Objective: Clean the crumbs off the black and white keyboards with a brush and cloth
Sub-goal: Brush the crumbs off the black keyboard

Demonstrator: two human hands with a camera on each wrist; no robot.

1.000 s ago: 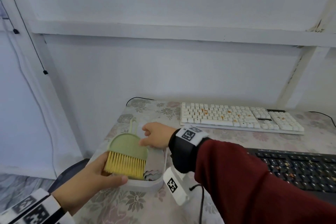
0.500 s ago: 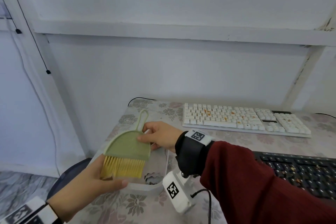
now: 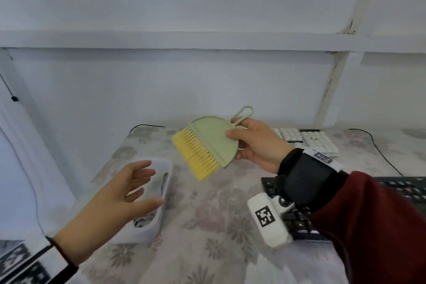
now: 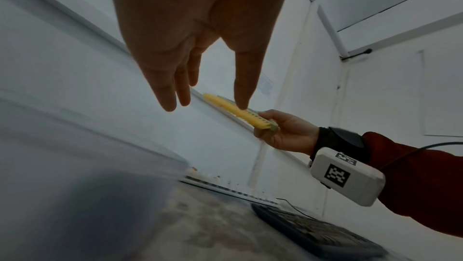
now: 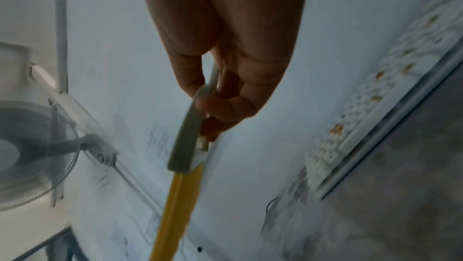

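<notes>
My right hand [image 3: 255,145] grips a green brush [image 3: 212,139] with yellow bristles, held in the air above the table with the bristles pointing down-left. The same brush [image 5: 184,146] shows edge-on in the right wrist view, pinched between thumb and fingers, and the brush [image 4: 240,113] also appears in the left wrist view. My left hand [image 3: 129,189] hovers empty with fingers spread over a white bin [image 3: 161,217]. The white keyboard [image 3: 309,139] with orange crumbs lies at the back right, partly hidden by my right hand. The black keyboard [image 3: 297,221] lies near, under my right wrist.
The table [image 3: 219,226] has a floral cover. A patterned cloth [image 3: 143,222] lies inside the white bin. Cables run off the back of the table. A white wall stands close behind, and a fan [image 5: 32,154] shows in the right wrist view.
My right hand has lifted the brush out of the bin and carried it up and right. My left hand has let go of the bristles and stays open over the bin.
</notes>
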